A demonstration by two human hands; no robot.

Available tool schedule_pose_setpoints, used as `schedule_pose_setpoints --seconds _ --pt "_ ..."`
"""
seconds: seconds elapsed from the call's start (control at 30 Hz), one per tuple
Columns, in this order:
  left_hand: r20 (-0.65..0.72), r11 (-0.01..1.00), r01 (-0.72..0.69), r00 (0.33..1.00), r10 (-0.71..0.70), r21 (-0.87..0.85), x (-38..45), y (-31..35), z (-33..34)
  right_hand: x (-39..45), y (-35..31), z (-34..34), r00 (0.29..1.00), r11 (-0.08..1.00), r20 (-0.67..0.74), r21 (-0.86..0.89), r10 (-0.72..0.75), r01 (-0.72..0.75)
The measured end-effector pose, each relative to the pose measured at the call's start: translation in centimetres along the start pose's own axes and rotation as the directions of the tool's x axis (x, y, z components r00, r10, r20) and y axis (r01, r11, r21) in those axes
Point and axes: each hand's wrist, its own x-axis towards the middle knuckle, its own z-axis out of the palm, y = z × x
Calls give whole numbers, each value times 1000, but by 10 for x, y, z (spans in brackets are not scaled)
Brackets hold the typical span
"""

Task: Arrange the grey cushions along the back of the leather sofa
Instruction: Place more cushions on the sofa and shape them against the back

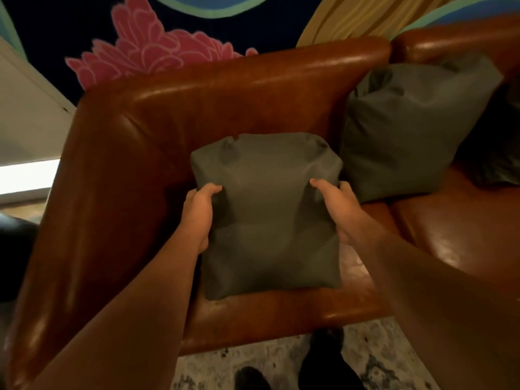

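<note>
Head view: a person leans over the left end of a leather sofa [213,108], both bare arms reaching forward and down.
Held cushion: a grey cushion [267,209] is held over the seat in the corner by the left armrest; whether its lower edge rests on the leather cannot be told.
Left grip: the left hand [198,215] clasps the cushion's left side, thumb on the front face, fingers wrapped behind and out of sight.
Right grip: the right hand [337,209] clasps the right side in the same way, thumb pressed into the fabric.
Key relation: the backrest lies straight ahead of both hands, beyond the cushion's top edge, with a strip of brown leather showing between them. The cushion's long axis runs from the person toward the backrest. Both hands sit level, neither clearly nearer, so a push away and a tilt upright looks like the next need.
Second cushion: a second cushion [416,125] already leans upright against the backrest just to the right, close to the held one.
Materials: the cushions are matte woven cloth, soft and plump, pinched in at the grips, corners puckered. The sofa is glossy reddish-brown leather with rounded, padded edges.
Surroundings: a painted wall [146,49] with a pink flower shape behind; a mottled pale rug [365,358] below.
</note>
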Motion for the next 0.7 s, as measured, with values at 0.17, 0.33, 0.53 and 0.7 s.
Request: schedule_pose_setpoints --seconds 0.17,0.33,0.53,0.7 --pt "-56 999 -7 998 3 -54 18 18 27 35 -24 -3 999 1000 44 9 -8 8" --pt "-87 994 -12 996 3 -108 31 25 38 61 -39 -2 993 1000 119 12 -9 7" --pt "-121 988 -62 992 45 -143 54 39 36 84 -52 20 984 999 174 31 -26 21" --pt "-140 995 -103 985 100 -16 79 43 24 97 -62 44 981 998 189 53 -42 33"
